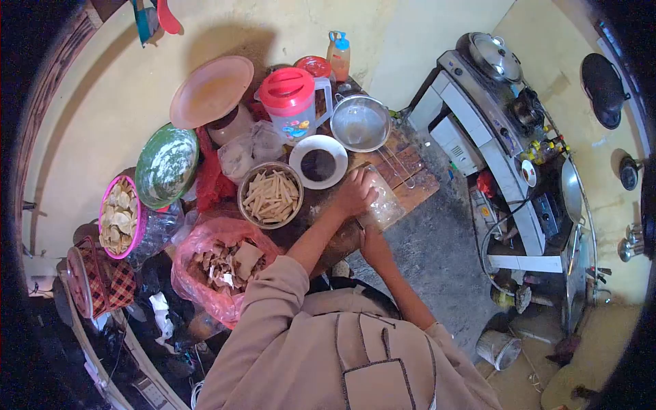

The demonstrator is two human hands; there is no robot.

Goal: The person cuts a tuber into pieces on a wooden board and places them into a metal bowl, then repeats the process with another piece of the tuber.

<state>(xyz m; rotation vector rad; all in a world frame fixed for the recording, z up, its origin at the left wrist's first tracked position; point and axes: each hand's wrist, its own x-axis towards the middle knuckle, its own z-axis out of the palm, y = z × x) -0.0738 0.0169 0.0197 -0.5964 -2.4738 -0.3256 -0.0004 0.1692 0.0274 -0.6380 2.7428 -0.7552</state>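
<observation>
A flat, see-through board (385, 203) with whitish smears lies at the right end of the wooden table (415, 186). My left hand (357, 192) rests on its upper left part, fingers stretched over the surface. Just below, my right hand (375, 247) is at the board's near edge, its fingers mostly hidden. Close beyond my left hand stands a white bowl (296, 164) of dark liquid (318, 165). A metal bowl of pale cut sticks (271, 197) is left of it. A wire strainer (361, 123) sits behind the board, its handle reaching down beside it.
A pink-lidded jug (288, 102), an orange bottle (339, 56) and a green basin (166, 166) with white powder stand behind. A pink bag (190, 283) of brown pieces is near my left arm. To the right are a stove (502, 126) and a bucket (499, 350).
</observation>
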